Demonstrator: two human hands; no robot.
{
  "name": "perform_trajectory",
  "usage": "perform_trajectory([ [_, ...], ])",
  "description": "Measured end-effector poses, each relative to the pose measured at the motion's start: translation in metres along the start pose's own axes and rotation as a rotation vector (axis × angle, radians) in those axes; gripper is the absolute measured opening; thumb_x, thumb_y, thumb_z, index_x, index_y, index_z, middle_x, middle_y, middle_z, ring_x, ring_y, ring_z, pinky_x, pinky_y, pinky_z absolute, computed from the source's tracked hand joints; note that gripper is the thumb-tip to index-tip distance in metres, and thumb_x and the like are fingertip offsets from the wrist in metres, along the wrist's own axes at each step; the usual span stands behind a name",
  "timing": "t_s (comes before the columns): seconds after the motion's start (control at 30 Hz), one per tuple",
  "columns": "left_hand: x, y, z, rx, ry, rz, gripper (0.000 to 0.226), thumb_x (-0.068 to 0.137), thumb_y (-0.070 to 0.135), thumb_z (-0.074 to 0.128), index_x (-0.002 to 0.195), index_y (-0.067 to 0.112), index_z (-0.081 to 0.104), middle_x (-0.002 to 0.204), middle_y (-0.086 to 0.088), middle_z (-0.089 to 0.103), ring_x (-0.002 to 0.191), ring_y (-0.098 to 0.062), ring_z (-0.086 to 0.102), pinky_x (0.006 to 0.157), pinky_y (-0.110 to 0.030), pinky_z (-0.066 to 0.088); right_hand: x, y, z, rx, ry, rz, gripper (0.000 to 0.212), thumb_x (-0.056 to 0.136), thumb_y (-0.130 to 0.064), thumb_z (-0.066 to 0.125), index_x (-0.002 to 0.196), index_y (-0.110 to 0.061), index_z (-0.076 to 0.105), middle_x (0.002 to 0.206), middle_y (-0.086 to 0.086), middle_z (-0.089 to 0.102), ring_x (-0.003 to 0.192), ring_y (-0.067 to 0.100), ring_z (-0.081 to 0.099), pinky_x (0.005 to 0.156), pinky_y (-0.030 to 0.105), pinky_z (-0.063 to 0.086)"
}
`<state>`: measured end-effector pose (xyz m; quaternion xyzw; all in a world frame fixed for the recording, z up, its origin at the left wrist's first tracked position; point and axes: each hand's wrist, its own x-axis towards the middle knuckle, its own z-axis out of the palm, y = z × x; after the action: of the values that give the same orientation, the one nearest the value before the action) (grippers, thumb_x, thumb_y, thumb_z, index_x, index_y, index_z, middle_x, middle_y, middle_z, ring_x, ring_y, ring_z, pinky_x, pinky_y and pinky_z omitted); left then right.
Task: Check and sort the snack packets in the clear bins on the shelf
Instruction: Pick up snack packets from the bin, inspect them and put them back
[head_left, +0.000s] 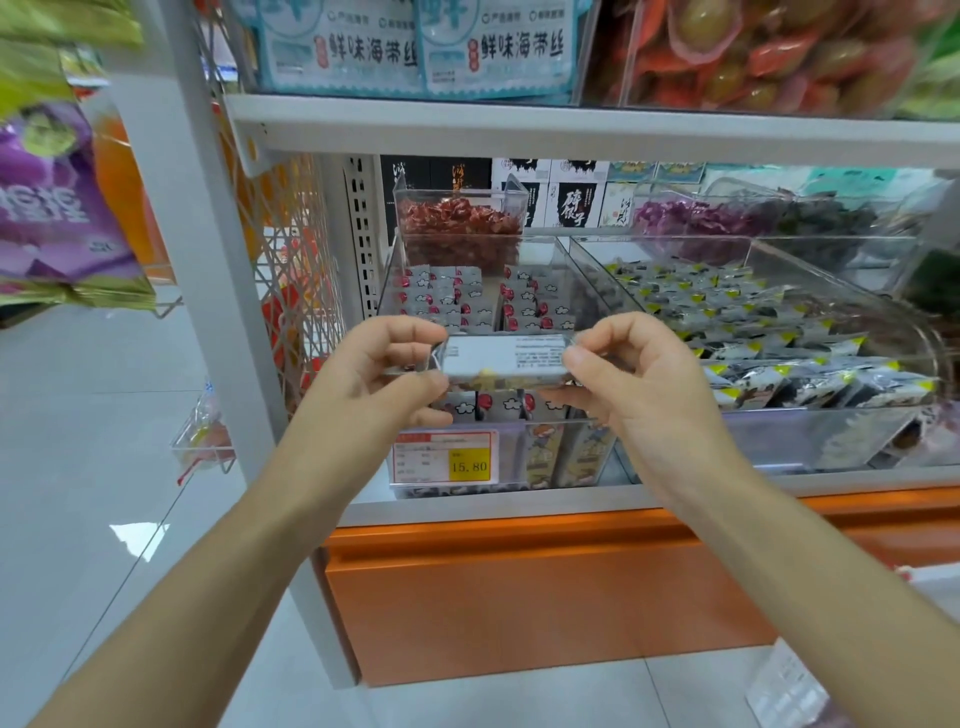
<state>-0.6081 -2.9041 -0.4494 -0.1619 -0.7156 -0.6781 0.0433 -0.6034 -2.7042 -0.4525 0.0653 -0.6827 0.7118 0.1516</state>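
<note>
A white metal shelf unit (571, 132) on a glossy orange base (519, 597) carries clear plastic bins of snacks. The wide clear bin (779, 436) on the right is filled with grey-and-black packets with yellow corners (727, 312). The narrower clear bin (511, 457) beside it on the left holds upright rows of grey packets printed with red dots and white clouds (467, 296). In front of this narrower bin, above its front edge, a person's left hand (384, 364) and right hand (639, 374) each pinch one end of a small flat grey packet with a white printed label (506, 358), held level between them. A red-and-yellow price label reading 15.80 (447, 457) is on the bin's front.
</note>
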Motion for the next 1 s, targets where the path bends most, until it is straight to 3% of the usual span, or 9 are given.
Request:
perform_trajectory([
  [0.1,-0.002,0.0,0.002,0.072,0.044,0.026,0.015,0.088,0.014,0.06,0.1,0.022,0.06,0.095,-0.001,0.066,0.08,-0.009,0.067,0.068,-0.019,0.053,0.001,0.001,0.0,-0.064,-0.029,-0.013,0.02,0.088,0.003,0.057,0.09,-0.017,0.057,0.105,0.008,0.062,0.095,0.02,0.067,0.081,0.036,0.057],
  [0.2,-0.002,0.0,0.002,0.065,0.064,0.027,0.023,0.087,0.011,0.061,0.107,0.021,0.061,0.097,0.0,0.069,0.082,-0.009,0.068,0.067,-0.014,0.052,0.0,0.001,0.002,-0.092,-0.082,0.001,0.025,0.089,0.003,0.055,0.097,-0.019,0.064,0.105,0.006,0.064,0.095,0.019,0.067,0.077,0.034,0.058],
  [0.33,-0.003,0.001,0.001,0.096,0.034,0.027,0.03,0.085,0.012,0.063,0.113,0.025,0.062,0.097,0.003,0.071,0.087,-0.011,0.068,0.076,-0.019,0.054,-0.003,-0.003,0.002,-0.077,-0.084,0.009,0.013,0.088,-0.007,0.059,0.087,-0.014,0.071,0.092,0.009,0.069,0.082,0.018,0.07,0.065,0.03,0.059],
  [0.47,-0.005,0.003,0.0,0.155,-0.018,0.039,0.035,0.082,0.015,0.065,0.113,0.032,0.063,0.099,0.007,0.07,0.094,-0.007,0.065,0.08,-0.02,0.053,-0.002,-0.005,0.001,-0.089,-0.019,0.002,0.018,0.086,-0.007,0.062,0.072,-0.012,0.072,0.08,0.007,0.071,0.075,0.02,0.07,0.059,0.031,0.059],
  [0.57,-0.007,0.006,0.002,0.253,-0.058,0.059,0.034,0.081,0.017,0.067,0.109,0.037,0.063,0.095,0.015,0.068,0.092,0.0,0.063,0.076,-0.013,0.052,-0.002,-0.003,0.0,-0.221,0.034,-0.033,0.022,0.087,-0.012,0.063,0.066,-0.015,0.071,0.072,0.002,0.071,0.074,0.02,0.069,0.065,0.039,0.06],
  [0.63,-0.007,0.006,0.005,0.28,-0.037,0.05,0.027,0.08,0.019,0.066,0.102,0.035,0.065,0.09,0.011,0.069,0.087,-0.001,0.064,0.073,-0.016,0.054,-0.002,-0.003,0.0,-0.271,0.051,-0.062,0.023,0.086,-0.015,0.064,0.065,-0.018,0.071,0.071,0.0,0.071,0.072,0.017,0.069,0.065,0.04,0.06],
  [0.73,-0.008,0.005,0.008,0.266,0.02,0.034,0.011,0.079,0.026,0.065,0.09,0.027,0.065,0.085,0.001,0.067,0.072,-0.009,0.066,0.067,-0.023,0.056,-0.005,-0.002,0.002,-0.348,0.04,-0.124,0.02,0.085,-0.018,0.065,0.067,-0.023,0.071,0.072,-0.004,0.071,0.069,0.009,0.066,0.062,0.029,0.058],
  [0.83,-0.006,0.003,0.009,0.27,0.055,0.03,0.005,0.08,0.024,0.066,0.079,0.02,0.065,0.076,-0.002,0.067,0.062,-0.012,0.064,0.057,-0.02,0.053,-0.006,-0.001,0.005,-0.405,0.015,-0.171,0.018,0.085,-0.02,0.065,0.068,-0.025,0.071,0.071,-0.007,0.069,0.065,0.004,0.062,0.057,0.017,0.051],
  [1.0,-0.002,0.003,-0.001,0.28,0.064,-0.008,0.017,0.079,0.03,0.066,0.068,0.017,0.065,0.072,-0.004,0.068,0.06,-0.019,0.065,0.059,-0.03,0.057,-0.007,-0.002,0.007,-0.422,-0.031,-0.21,0.015,0.085,-0.018,0.065,0.073,-0.021,0.072,0.073,-0.008,0.069,0.067,0.004,0.062,0.059,0.015,0.05],
])
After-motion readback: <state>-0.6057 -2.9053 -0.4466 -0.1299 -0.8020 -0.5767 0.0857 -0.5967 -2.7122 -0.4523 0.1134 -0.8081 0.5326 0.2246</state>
